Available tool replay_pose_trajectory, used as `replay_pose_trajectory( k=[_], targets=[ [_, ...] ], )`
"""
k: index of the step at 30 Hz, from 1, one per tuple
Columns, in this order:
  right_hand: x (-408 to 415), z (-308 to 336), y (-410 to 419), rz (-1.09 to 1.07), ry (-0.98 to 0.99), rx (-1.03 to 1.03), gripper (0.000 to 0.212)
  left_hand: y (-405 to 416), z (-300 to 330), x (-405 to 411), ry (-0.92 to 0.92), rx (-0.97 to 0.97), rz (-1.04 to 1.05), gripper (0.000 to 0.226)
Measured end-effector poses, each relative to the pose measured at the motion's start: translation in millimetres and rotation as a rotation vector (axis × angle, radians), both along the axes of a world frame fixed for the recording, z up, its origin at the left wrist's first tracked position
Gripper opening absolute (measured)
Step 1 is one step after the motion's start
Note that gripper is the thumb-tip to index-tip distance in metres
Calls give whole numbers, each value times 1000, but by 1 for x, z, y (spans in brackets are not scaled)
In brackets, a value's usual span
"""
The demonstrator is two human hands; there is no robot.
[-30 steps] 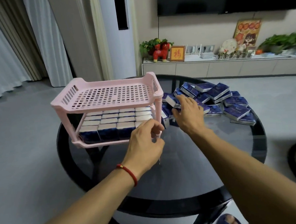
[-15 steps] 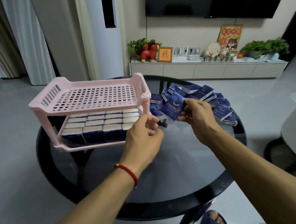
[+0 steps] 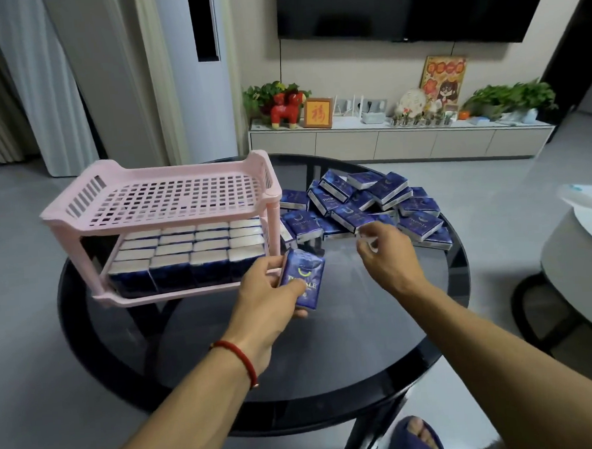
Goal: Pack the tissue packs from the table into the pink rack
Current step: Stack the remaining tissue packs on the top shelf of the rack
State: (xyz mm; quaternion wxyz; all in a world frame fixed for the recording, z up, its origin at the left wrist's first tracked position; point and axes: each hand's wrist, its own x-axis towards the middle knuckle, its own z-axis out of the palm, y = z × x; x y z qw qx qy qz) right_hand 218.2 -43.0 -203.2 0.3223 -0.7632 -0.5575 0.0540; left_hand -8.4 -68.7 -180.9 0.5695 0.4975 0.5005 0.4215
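Observation:
The pink rack (image 3: 170,200) stands on the left of the round black glass table (image 3: 328,353). Its top tier holds nothing, and its lower tier is filled with rows of upright tissue packs (image 3: 186,250). My left hand (image 3: 268,304) grips one blue tissue pack (image 3: 304,275) upright, just off the rack's front right corner. My right hand (image 3: 385,254) hovers with loosely curled fingers and holds nothing, at the near edge of the pile of blue tissue packs (image 3: 365,200) lying at the table's far right.
A second round table (image 3: 577,257) stands at the right edge. Behind the glass table runs a low white cabinet (image 3: 400,140) with plants and ornaments, under a wall television. My foot in a blue slipper (image 3: 415,437) shows below the table's near rim.
My right hand lifted a pack from the pile and passed it over. My left hand now grips that pack beside the rack, and my right hand has drawn back toward the pile.

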Motion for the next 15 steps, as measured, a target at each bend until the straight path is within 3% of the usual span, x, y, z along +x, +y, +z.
replay_pose_trajectory(
  k=[3, 5, 10, 15],
  targets=[
    [9, -14, 32, -27, -267, 5, 56, 1, -4, -8, -34, -35, 3, 33],
    [7, -18, 48, -68, -302, -28, 55, 2, -6, -11, -42, -63, -6, 35],
    [-6, -16, 54, -188, -240, 7, 35, 3, -3, -8, -108, -91, -35, 49],
    [-36, 3, 20, -148, 146, 172, 53, -2, 5, -2, -132, -64, -67, 54]
  ],
)
